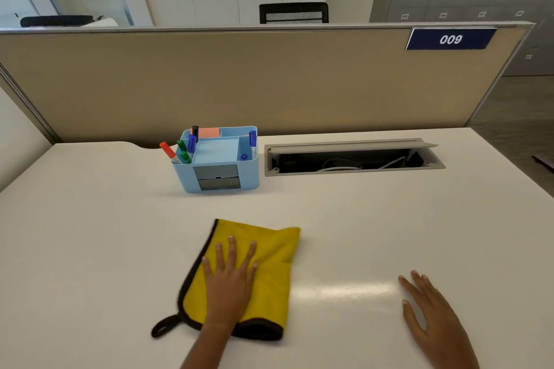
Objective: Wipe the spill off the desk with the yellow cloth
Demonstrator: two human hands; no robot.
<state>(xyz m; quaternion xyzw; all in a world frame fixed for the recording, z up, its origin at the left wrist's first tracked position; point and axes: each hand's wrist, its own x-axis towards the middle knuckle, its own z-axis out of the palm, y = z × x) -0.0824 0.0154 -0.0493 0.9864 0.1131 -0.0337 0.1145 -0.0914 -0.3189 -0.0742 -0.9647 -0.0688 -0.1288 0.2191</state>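
Observation:
A folded yellow cloth [271,260] with a dark border and a hanging loop lies on the white desk [90,249], near the front middle. My left hand [230,275] presses flat on top of it, fingers spread and pointing away from me. My right hand [431,311] rests flat on the bare desk to the right of the cloth, fingers apart, holding nothing. I cannot make out any spill on the desk; only a bright reflection shows between the two hands.
A light blue desk organiser [218,159] with several markers stands behind the cloth. To its right an open cable tray [353,159] is sunk into the desk. A beige partition [239,81] with a "009" sign [449,39] closes the back.

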